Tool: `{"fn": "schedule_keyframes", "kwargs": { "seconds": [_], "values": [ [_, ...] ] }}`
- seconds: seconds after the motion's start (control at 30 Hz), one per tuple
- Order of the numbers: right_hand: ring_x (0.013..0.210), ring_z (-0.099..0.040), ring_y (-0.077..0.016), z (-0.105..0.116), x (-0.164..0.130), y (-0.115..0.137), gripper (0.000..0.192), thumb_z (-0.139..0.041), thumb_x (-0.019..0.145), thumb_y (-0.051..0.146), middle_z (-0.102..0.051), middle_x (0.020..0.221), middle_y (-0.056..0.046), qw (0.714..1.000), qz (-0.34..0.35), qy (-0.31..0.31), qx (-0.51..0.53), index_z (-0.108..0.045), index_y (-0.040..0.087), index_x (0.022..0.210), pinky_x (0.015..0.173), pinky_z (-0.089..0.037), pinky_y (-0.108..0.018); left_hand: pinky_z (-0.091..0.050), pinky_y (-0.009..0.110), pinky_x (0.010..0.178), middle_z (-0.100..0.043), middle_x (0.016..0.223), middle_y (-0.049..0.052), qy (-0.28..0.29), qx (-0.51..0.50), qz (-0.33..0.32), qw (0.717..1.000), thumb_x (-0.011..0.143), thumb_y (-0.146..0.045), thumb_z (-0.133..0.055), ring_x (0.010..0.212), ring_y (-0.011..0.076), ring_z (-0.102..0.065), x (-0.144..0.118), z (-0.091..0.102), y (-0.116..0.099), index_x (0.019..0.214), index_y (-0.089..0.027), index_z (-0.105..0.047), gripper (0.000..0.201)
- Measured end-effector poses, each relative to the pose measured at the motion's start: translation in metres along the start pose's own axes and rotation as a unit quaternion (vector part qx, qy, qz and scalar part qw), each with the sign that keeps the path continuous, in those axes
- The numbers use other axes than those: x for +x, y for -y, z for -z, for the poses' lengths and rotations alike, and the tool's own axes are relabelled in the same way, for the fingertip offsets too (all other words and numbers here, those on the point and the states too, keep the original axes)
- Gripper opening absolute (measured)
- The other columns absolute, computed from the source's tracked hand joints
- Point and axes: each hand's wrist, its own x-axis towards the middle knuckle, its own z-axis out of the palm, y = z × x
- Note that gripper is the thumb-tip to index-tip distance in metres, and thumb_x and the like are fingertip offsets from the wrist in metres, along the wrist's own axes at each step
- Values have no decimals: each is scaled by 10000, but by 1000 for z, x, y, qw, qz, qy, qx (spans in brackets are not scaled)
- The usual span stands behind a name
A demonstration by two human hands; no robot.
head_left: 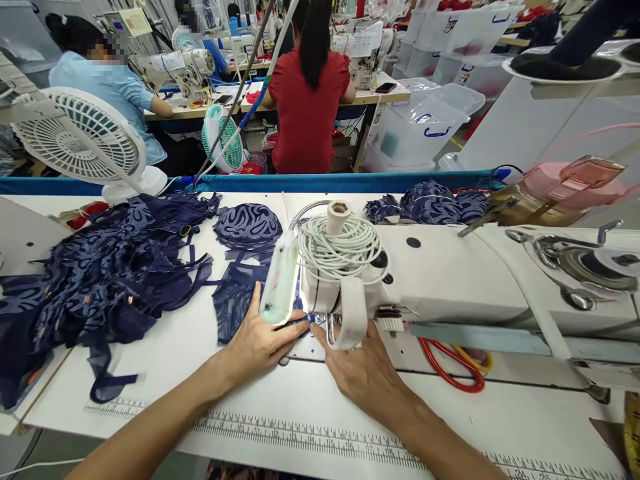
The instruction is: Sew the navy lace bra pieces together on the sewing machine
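Note:
My left hand (263, 339) lies beside the needle area of a white sewing machine (430, 263), its fingers spread and stretched out. One finger points up over a navy patterned lace piece (233, 310), while others reach right to a bit of navy fabric under the machine head. Across the needle area, my right hand (363, 367) rests flat with one digit extended toward the left fingertips. The machine head and a white curved lever (354, 313) hide its other fingertips. A pale green strip light or cover (277, 280) hangs above the left hand.
Navy lace garments (115, 260) heap at left, near a white fan (90, 137). A rounded navy lace piece (249, 225) lies behind my left hand. Coiled pale cord (340, 247) tops the machine. Red-handled scissors (453, 367) lie at right. A printed ruler (300, 433) runs along the front.

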Motion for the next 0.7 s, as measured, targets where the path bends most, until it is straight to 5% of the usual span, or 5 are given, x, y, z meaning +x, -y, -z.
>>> {"fn": "schedule_keyframes", "kwargs": {
  "seconds": [0.27, 0.47, 0.7],
  "values": [
    [796, -546, -189, -1, 1, -5, 304, -483, 871, 67, -650, 777, -28, 995, -66, -54, 58, -709, 220, 1006, 795, -392, -370, -400, 602, 1051, -692, 1170, 110, 1, 19, -14, 1000, 933, -109, -493, 986, 216, -682, 8, 5, -4, 1188, -182, -618, 293],
    [800, -543, -215, -5, 2, -3, 422, -432, 880, 50, -612, 725, -55, 1000, -6, -18, -15, -643, 168, 1226, 802, -384, -400, -479, 544, 1003, -735, 1072, 88, -59, -6, -37, 998, 907, -105, -537, 931, 200, -701, 2, -1, -2, 1157, -180, -637, 280],
    [748, -546, -193, -4, 0, -3, 435, -423, 895, 60, -622, 706, -43, 1000, -22, 8, -14, -611, 172, 1272, 759, -392, -371, -507, 567, 954, -740, 1027, 95, -56, 38, -46, 997, 911, -97, -471, 896, 209, -698, 5, 0, -1, 1160, -174, -635, 308]
  ]
}}
